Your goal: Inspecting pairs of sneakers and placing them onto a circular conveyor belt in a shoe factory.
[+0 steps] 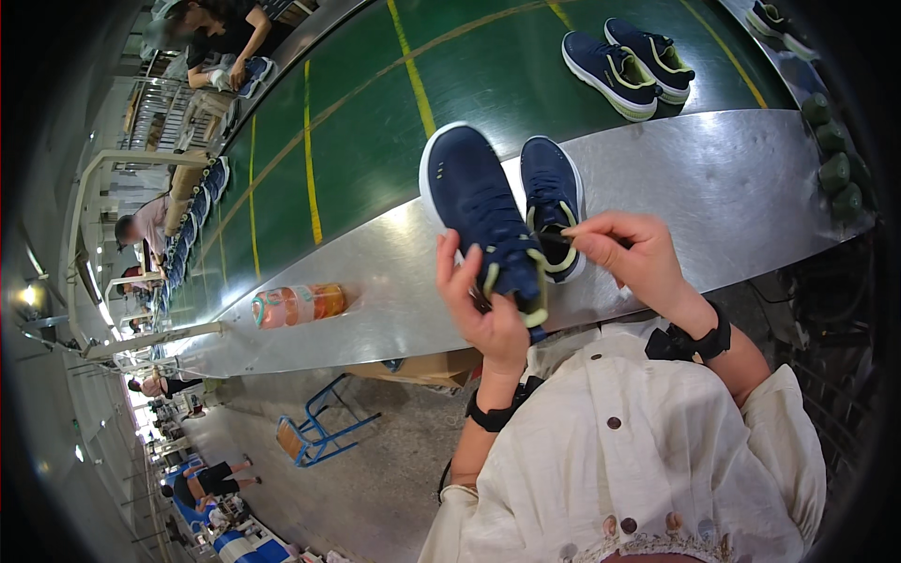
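My left hand [483, 314] grips a navy sneaker [469, 183] by its heel end, fingers and thumb around the collar. This shoe has a white sole and pale yellow-green lining, and its toe points away from me. Just right of it, a second navy sneaker [549, 174] rests on the metal ledge, partly hidden by the held one. Over that second shoe's opening, my right hand [633, 253] is closed in a pinch. A thin dark piece shows at its fingertips, too small to name.
The metal ledge [694, 178] borders a green conveyor belt [361, 131] with yellow lines. Another sneaker pair [624, 70] stands on the belt. A bottle of orange drink [300, 306] lies left. Below are a blue-framed stool [319, 427] and a cardboard box [422, 368]. A co-worker [230, 42] handles a shoe across the belt.
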### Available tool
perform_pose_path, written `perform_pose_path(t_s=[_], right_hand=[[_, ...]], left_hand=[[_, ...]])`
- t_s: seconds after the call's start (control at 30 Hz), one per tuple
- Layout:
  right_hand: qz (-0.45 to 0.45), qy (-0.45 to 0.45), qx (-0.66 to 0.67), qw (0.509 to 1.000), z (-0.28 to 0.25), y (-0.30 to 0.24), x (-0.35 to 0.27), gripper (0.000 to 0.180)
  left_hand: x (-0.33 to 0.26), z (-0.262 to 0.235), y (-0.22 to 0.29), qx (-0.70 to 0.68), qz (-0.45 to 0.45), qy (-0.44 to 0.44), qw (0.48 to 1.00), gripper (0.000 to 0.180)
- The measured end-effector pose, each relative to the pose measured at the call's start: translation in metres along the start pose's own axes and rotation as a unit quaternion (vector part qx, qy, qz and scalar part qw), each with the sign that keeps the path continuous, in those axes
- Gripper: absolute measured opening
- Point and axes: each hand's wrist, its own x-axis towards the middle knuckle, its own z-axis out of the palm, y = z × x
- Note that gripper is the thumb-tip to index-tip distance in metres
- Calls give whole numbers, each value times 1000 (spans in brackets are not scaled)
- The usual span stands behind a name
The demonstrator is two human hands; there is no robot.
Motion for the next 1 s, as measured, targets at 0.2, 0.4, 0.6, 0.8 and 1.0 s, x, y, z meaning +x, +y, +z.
perform_pose_path(t_s=[0.2,0.4,0.6,0.8,1.0], right_hand=[[158,33,4,987,-30,29,-2,18],[36,59,-89,994,-29,57,16,17],[26,75,-232,970,-49,82,24,17],[-106,67,-455,882,-51,59,20,36],[-123,-313,-421,842,7,5,34,53]], left_hand=[[5,4,-44,-175,-217,78,957,41],[13,4,-80,-191,-339,12,921,41],[9,7,-87,-204,-340,36,917,43],[6,12,-82,-207,-347,51,913,43],[7,29,-58,-189,-372,47,908,52]])
